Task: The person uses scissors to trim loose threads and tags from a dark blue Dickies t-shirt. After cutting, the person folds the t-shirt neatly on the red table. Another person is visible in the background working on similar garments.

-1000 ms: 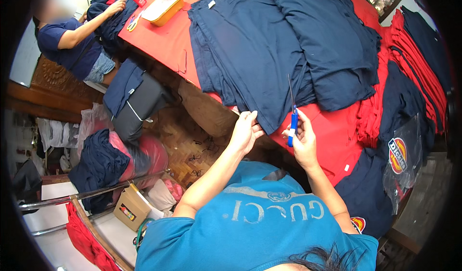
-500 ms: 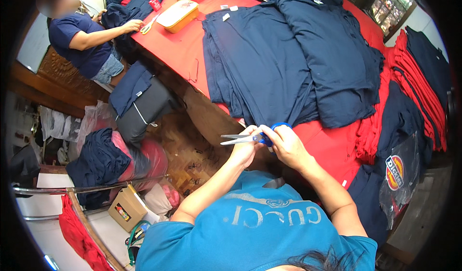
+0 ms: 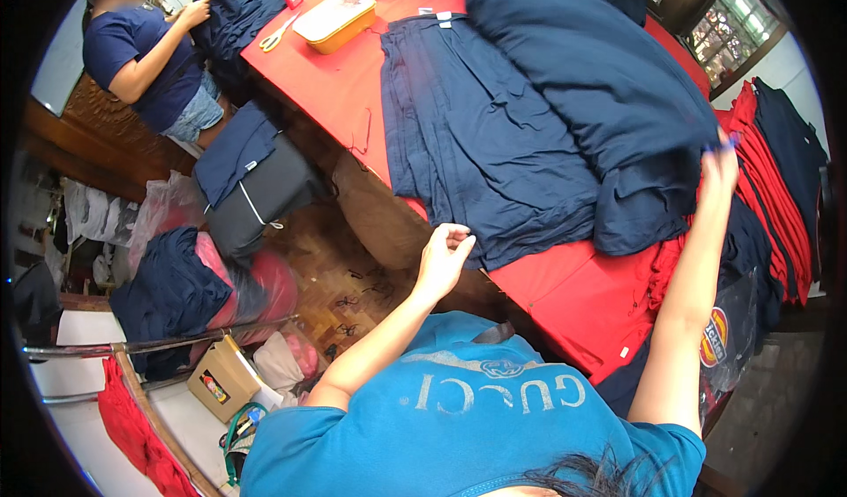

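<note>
left hand [image 3: 444, 257]: fingers loosely curled, empty, hovering at the near edge of the flat dark navy fabric garment [image 3: 481, 157] | right hand [image 3: 719, 164]: raised, fingers closed on the folded navy cloth stack [image 3: 600, 82], something blue at fingertips, too blurred to tell | both garments lie on the red-covered table [image 3: 353, 82]

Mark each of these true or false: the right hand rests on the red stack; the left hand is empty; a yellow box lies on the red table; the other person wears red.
1. The right hand rests on the red stack. False: it is raised at the navy garment pile.
2. The left hand is empty. True.
3. A yellow box lies on the red table. True.
4. The other person wears red. False: a navy top.
</note>
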A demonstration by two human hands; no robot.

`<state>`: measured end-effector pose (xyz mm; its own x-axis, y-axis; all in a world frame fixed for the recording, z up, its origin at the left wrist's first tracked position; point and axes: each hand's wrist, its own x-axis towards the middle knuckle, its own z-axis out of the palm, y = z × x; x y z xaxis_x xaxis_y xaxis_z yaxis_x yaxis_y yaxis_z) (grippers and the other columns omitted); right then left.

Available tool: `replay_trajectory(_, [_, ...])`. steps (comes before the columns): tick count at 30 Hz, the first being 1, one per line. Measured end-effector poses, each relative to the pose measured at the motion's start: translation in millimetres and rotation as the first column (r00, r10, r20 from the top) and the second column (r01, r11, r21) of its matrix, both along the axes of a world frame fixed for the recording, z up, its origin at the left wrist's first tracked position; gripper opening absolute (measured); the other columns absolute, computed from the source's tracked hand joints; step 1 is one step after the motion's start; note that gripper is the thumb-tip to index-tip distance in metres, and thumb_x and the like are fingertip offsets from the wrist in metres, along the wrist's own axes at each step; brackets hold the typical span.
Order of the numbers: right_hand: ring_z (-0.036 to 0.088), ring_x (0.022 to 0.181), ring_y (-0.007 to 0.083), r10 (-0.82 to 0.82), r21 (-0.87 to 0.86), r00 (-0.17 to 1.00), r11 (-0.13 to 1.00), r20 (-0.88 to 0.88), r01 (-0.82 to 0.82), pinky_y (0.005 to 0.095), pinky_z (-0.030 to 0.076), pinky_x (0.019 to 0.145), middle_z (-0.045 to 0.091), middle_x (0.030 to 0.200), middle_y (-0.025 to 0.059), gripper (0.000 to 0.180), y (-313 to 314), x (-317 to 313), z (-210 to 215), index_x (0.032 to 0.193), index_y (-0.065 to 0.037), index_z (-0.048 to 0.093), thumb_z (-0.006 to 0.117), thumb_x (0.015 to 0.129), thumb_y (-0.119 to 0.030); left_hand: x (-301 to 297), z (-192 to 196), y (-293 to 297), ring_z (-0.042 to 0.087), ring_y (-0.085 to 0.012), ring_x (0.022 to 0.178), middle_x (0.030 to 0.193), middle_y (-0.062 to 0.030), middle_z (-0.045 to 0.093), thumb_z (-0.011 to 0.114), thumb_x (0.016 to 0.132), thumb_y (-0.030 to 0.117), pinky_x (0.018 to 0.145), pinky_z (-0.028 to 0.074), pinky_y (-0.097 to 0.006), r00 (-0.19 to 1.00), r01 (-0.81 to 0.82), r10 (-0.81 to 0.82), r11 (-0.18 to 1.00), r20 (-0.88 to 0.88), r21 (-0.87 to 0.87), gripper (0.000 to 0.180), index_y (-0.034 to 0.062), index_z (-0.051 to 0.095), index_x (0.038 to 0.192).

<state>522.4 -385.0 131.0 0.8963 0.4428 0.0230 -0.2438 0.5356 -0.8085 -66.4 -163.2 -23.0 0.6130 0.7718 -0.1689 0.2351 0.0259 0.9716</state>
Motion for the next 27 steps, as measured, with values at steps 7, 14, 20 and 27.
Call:
replay_trajectory(7, [0.062, 0.096, 0.0270, -0.576, -0.297, 0.782, 0.724, 0.237, 0.623, 0.0450, 0.057, 0.080, 0.058, 0.112, 0.0175, 0.054, -99, -185, -103, 0.136, -0.001, 0.039, 0.062, 0.088, 0.007, -7, 1, 15, 0.062, -0.0135, 0.080, 0.088, -0.0077, 0.064, 0.074, 0.085, 0.022, 0.071, 0.051, -0.027, 0.999, -0.031, 0.027, 0.995, -0.046, -0.096, 0.037, 0.0008, 0.055, 0.108])
replay_trajectory(14, [0.066, 0.092, 0.0211, -0.114, -0.377, 0.825, 0.849, 0.554, 0.371, 0.0332, 0.057, 0.082, 0.056, 0.106, 0.0116, 0.051, -17, -374, -67, 0.141, -0.001, 0.034, 0.054, 0.094, 0.000, -11, -4, 16, 0.064, -0.0135, 0.075, 0.085, -0.0076, 0.064, 0.078, 0.082, 0.019, 0.065, 0.050, -0.025, 0.996, 0.054, -0.023, 0.931, 0.089, -0.360, 0.044, -0.0010, 0.051, 0.110])
replay_trajectory(20, [0.065, 0.095, 0.0205, 0.286, -0.462, 0.957, 0.857, 0.056, -0.229, 0.0347, 0.055, 0.084, 0.055, 0.114, 0.0129, 0.060, 24, -483, -105, 0.149, -0.005, 0.027, 0.048, 0.093, 0.004, -17, -6, 10, 0.063, -0.0128, 0.074, 0.078, -0.0051, 0.063, 0.075, 0.086, 0.019, 0.063, 0.049, -0.024, 0.996, 0.073, -0.045, 0.882, 0.072, -0.466, 0.027, 0.0017, 0.057, 0.096])
replay_trajectory(27, [0.064, 0.103, 0.0271, 0.482, -0.666, 0.774, 0.738, 0.410, -0.107, 0.0330, 0.052, 0.089, 0.055, 0.119, 0.0180, 0.063, 47, -507, -94, 0.144, -0.001, 0.036, 0.056, 0.086, 0.007, -17, 10, 6, 0.061, -0.0099, 0.076, 0.082, -0.0038, 0.062, 0.073, 0.085, 0.009, 0.066, 0.049, -0.025, 0.915, 0.155, 0.066, 0.854, 0.399, -0.497, 0.017, 0.0060, 0.057, 0.092])
